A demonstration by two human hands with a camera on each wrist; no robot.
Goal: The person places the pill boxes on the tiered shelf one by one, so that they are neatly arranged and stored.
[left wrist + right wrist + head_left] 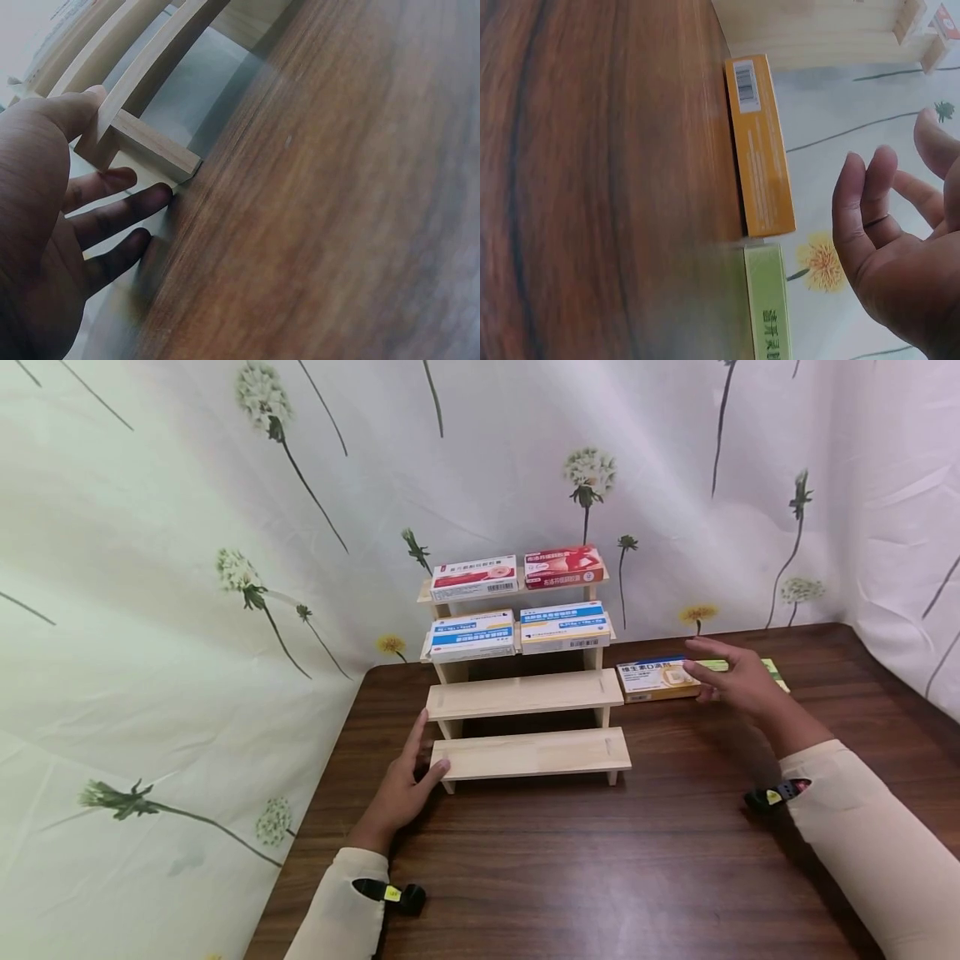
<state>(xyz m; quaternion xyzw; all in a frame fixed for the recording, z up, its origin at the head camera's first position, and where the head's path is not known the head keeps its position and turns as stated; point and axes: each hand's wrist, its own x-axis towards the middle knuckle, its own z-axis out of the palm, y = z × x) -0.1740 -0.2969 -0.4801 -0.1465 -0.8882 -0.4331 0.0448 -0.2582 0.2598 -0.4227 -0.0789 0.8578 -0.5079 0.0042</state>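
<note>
A pale wooden step rack (525, 756) stands on the table. My left hand (401, 789) is at its left end, thumb on the lowest step and index finger along the side. In the left wrist view the other fingers (124, 217) are spread and loosely bent beside the rack's leg (161, 146). My right hand (738, 681) is over the boxes right of the rack, fingers loosely curved and holding nothing. Nearest to it are a white-and-orange medicine box (648, 681) and a green box (765, 300), partly hidden by the hand in the head view.
A red-and-white box (474, 578) and a red box (564, 567) lie on the top step. Two blue-and-white boxes (472, 635) lie on the step below. The two lower steps are bare wood. A white flowered cloth (187, 693) hangs behind and beside the brown table (570, 860).
</note>
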